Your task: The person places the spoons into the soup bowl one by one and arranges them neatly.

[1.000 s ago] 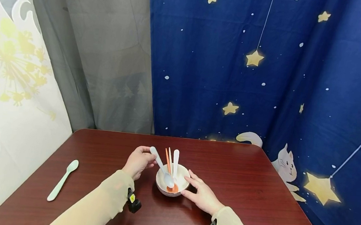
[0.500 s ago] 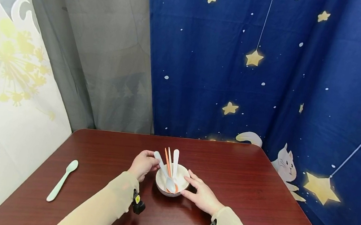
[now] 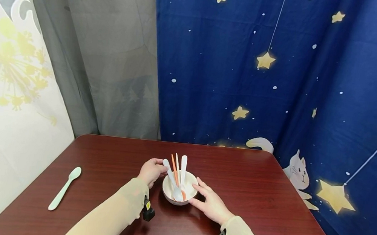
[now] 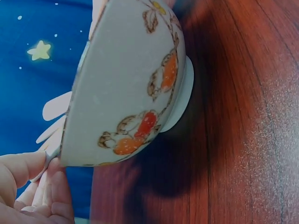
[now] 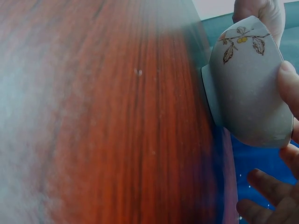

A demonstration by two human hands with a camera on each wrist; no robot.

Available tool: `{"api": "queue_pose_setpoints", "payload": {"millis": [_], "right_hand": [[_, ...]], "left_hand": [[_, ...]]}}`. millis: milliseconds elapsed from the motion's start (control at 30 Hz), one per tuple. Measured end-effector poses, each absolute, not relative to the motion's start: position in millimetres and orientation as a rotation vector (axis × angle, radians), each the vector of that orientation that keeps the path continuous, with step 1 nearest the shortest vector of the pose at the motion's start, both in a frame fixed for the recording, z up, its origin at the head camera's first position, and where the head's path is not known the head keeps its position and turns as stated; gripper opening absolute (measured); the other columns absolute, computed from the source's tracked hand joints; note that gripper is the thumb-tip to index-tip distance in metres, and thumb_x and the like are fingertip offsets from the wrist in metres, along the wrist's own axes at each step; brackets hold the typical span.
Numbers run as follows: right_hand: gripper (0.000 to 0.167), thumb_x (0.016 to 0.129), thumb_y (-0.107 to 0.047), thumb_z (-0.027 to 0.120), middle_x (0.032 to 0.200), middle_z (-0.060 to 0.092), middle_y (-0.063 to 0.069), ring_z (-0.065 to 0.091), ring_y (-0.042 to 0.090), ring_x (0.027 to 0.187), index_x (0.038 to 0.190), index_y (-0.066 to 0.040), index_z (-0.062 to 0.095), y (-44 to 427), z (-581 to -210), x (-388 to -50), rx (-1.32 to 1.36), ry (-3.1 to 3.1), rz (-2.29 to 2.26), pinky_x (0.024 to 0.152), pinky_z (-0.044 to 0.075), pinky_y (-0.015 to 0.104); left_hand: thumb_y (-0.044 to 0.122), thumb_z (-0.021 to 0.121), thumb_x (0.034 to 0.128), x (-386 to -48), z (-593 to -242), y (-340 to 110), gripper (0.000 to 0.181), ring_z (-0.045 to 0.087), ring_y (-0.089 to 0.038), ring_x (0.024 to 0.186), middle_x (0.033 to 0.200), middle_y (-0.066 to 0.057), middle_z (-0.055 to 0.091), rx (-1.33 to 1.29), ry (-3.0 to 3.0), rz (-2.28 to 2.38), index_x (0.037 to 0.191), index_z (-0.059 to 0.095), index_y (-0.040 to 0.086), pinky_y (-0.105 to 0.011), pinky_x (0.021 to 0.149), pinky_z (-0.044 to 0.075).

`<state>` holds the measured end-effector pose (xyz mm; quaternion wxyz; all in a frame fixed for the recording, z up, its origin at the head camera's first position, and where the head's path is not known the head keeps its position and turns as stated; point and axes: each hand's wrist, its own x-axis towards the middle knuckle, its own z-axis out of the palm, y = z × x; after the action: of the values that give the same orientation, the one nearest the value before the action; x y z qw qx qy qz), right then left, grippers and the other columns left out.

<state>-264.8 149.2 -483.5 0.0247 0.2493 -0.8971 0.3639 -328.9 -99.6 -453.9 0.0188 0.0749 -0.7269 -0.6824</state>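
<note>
A white bowl (image 3: 191, 177) with a painted fruit pattern stands upright on the table. Inside it lean a pale grey-blue spoon (image 3: 177, 193), an orange spoon (image 3: 174, 171), a white spoon (image 3: 183, 167) and a thin cream handle (image 3: 177, 162) whose lower end is hidden. My left hand (image 3: 151, 172) pinches the grey-blue spoon's handle at the bowl's left rim; its spoon end lies low in the bowl. At the right side, my right hand (image 3: 212, 205) rests thumb and fingertips on the bowl's rim, fingers extended and spread.
A pale green spoon (image 3: 65, 189) lies at the left on the dark red-brown table (image 3: 237, 175). Behind the table's far edge hang a grey curtain (image 3: 111, 68) and a blue star-patterned curtain (image 3: 212, 78).
My left hand has moved right and slightly down towards the bowl, and the grey-blue spoon's handle has come nearer the rim. The right hand and the bowl have stayed put.
</note>
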Motion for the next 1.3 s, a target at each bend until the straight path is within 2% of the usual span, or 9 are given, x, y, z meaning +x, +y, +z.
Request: {"api": "queue_pose_setpoints", "payload": {"millis": [133, 367, 633, 967, 1167, 1300], "right_hand": [[0.063, 0.089, -0.046, 0.065, 0.154, 0.032, 0.002, 0.031, 0.024, 0.140, 0.138, -0.009, 0.053, 148.5, -484.9, -265.6, 0.780, -2.770, 1.116, 0.108, 0.032, 0.046], [0.063, 0.089, -0.047, 0.065, 0.153, 0.034, 0.004, 0.033, 0.025, 0.139, 0.137, -0.009, 0.054, 148.0, -486.4, -266.6, 0.787, -2.749, 1.117, 0.107, 0.033, 0.048], [0.062, 0.089, -0.046, 0.066, 0.153, 0.034, 0.009, 0.033, 0.025, 0.139, 0.137, -0.009, 0.054, 147.7, -486.4, -266.7, 0.787, -2.745, 1.130, 0.107, 0.032, 0.049], [0.062, 0.089, -0.047, 0.065, 0.152, 0.036, 0.006, 0.035, 0.028, 0.137, 0.136, -0.010, 0.055, 148.9, -488.8, -267.3, 0.790, -2.727, 1.084, 0.106, 0.034, 0.049], [0.062, 0.089, -0.048, 0.065, 0.153, 0.034, 0.007, 0.033, 0.026, 0.139, 0.137, -0.010, 0.054, 149.4, -487.7, -266.7, 0.787, -2.743, 1.112, 0.107, 0.033, 0.048], [0.062, 0.088, -0.047, 0.065, 0.154, 0.033, 0.006, 0.031, 0.024, 0.139, 0.138, -0.011, 0.054, 150.0, -486.0, -265.5, 0.777, -2.764, 1.121, 0.108, 0.032, 0.047]], "left_hand": [[0.000, 0.068, 0.0853, -329.3, -455.9, -97.7, 0.037, 0.065, -0.022, 0.080, 0.098, -0.018, 0.067, 0.236, -2.299, -2.081, 0.120, 0.055, -0.006, -0.043, 0.081, 0.053], [0.002, 0.069, 0.0851, -331.3, -456.8, -93.7, 0.037, 0.064, -0.019, 0.080, 0.097, -0.017, 0.066, 0.228, -2.322, -2.056, 0.119, 0.056, -0.006, -0.035, 0.076, 0.054], [0.006, 0.071, 0.0856, -333.2, -456.7, -91.4, 0.036, 0.064, -0.022, 0.086, 0.098, -0.017, 0.066, 0.255, -2.369, -2.012, 0.117, 0.057, -0.003, -0.038, 0.081, 0.053], [0.012, 0.071, 0.0869, -331.5, -457.0, -90.4, 0.036, 0.062, -0.025, 0.093, 0.100, -0.016, 0.065, 0.268, -2.398, -1.991, 0.118, 0.058, -0.002, -0.039, 0.085, 0.052], [0.016, 0.068, 0.0904, -329.4, -457.5, -93.3, 0.033, 0.060, -0.023, 0.083, 0.104, -0.016, 0.063, 0.271, -2.378, -2.007, 0.117, 0.058, -0.002, -0.034, 0.074, 0.051], [0.015, 0.066, 0.0919, -328.2, -458.2, -96.9, 0.032, 0.062, -0.021, 0.078, 0.104, -0.016, 0.063, 0.276, -2.336, -2.053, 0.118, 0.058, -0.003, -0.035, 0.073, 0.053]]}}
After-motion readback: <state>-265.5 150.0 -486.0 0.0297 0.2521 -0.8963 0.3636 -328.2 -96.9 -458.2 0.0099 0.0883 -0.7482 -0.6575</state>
